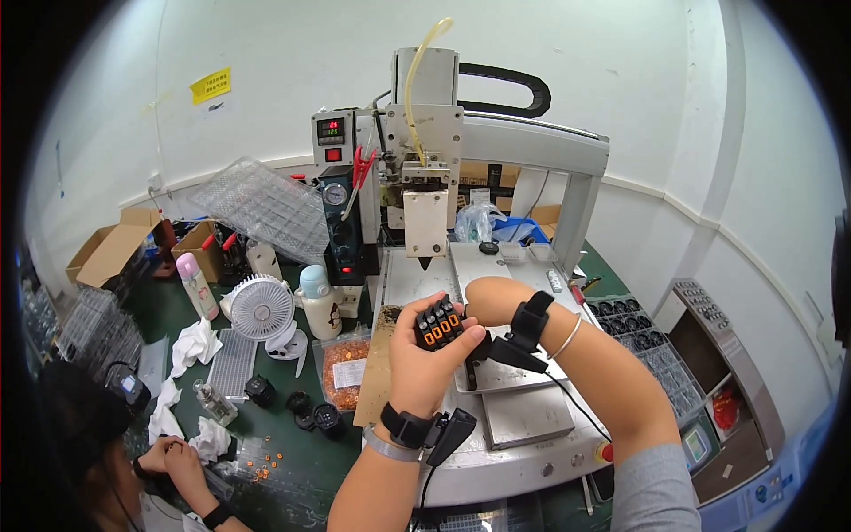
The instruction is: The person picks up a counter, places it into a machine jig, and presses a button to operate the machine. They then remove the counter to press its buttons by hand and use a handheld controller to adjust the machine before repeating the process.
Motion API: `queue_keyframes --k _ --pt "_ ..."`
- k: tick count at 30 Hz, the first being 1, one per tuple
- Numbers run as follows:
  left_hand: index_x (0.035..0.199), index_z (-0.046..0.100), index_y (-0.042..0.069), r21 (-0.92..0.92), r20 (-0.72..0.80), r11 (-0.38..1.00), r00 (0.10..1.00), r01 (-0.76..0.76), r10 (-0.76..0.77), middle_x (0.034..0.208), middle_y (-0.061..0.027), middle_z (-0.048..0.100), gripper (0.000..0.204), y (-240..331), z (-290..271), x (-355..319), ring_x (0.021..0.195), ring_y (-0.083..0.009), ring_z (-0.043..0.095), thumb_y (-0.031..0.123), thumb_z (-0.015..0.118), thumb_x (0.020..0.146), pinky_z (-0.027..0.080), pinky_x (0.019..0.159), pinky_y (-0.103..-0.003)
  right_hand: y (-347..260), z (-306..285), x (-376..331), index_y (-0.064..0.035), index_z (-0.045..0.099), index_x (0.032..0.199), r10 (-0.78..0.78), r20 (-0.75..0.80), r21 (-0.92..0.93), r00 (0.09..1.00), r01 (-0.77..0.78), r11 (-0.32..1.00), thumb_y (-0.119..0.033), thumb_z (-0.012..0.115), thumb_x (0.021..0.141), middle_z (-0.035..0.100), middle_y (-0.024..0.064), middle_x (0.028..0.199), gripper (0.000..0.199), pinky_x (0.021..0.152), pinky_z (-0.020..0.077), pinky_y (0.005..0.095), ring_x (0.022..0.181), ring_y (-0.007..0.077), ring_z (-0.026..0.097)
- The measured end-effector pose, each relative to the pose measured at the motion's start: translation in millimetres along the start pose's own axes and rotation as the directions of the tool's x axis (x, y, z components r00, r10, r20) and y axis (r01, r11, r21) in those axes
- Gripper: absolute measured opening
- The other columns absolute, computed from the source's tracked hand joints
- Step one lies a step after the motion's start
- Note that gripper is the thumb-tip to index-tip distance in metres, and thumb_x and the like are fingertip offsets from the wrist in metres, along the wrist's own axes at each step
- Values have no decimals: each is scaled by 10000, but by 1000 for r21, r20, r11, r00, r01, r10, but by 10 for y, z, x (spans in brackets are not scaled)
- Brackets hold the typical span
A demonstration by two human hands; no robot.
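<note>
My left hand [424,359] is closed around a row of several small black parts with orange oval rings [441,329] on their faces. The thumb lies along their right side and the parts tilt up toward me. Just right of them is my right hand [493,300], bent at the wrist over a metal tray [523,368]. Its fingers are mostly hidden, so I cannot tell whether they hold anything. Black straps with small devices sit on both wrists. Behind the hands stands a bench machine with a pale head block [426,222] and a dark pointed tip.
A white fan [263,308], a blue-capped bottle [319,301] and a bag of orange pieces [344,363] stand left of the machine. Loose orange rings [264,465] lie near another person's hands [175,461]. Black round parts fill trays [634,328] at the right.
</note>
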State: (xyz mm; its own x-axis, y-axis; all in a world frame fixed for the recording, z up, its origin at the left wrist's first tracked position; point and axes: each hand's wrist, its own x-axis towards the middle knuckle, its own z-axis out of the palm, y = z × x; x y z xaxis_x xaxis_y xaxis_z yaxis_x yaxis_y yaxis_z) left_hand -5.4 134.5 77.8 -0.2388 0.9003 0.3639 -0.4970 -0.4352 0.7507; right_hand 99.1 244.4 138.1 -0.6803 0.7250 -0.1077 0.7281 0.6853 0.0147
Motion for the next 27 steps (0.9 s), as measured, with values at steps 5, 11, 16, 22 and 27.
queue_keyframes --k 5,11,16,22,27 --pt "1141 434 15 -25 -5 999 1000 -27 27 1029 -141 535 512 -26 -53 28 901 -234 606 -66 691 705 539 756 -320 -71 257 -101 -31 639 853 32 -227 -40 973 -42 998 -310 532 775 631 174 809 309 684 481 417 777 337 612" --pt "1114 441 19 -44 -45 997 997 -60 58 994 -113 552 455 -15 -42 59 879 -211 609 -56 672 729 545 742 -316 38 515 25 -58 536 1070 -51 -245 54 968 66 996 -288 456 850 494 247 1140 328 890 393 484 1090 362 450" --pt "1069 454 28 -126 -165 991 986 -36 15 968 -99 562 359 12 -35 92 848 -214 618 -21 647 770 548 742 -312 383 165 -140 26 383 1221 -223 -602 296 766 473 830 -216 417 903 372 265 1274 400 1009 297 420 1150 404 387" --pt "1044 460 41 -100 -178 995 984 -14 -4 936 -86 562 336 -5 -129 62 823 -206 619 -11 648 771 550 736 -312 637 -258 -1550 -47 619 830 -23 50 195 999 13 981 -214 586 791 612 93 782 174 661 459 325 750 204 589" --pt "1108 441 37 -72 -114 996 992 50 -58 968 -101 549 425 2 -1 20 827 -211 613 -21 665 752 552 731 -322 1056 623 -2432 -58 562 647 174 496 108 851 -259 960 -505 715 628 547 116 588 473 530 404 364 564 269 534"
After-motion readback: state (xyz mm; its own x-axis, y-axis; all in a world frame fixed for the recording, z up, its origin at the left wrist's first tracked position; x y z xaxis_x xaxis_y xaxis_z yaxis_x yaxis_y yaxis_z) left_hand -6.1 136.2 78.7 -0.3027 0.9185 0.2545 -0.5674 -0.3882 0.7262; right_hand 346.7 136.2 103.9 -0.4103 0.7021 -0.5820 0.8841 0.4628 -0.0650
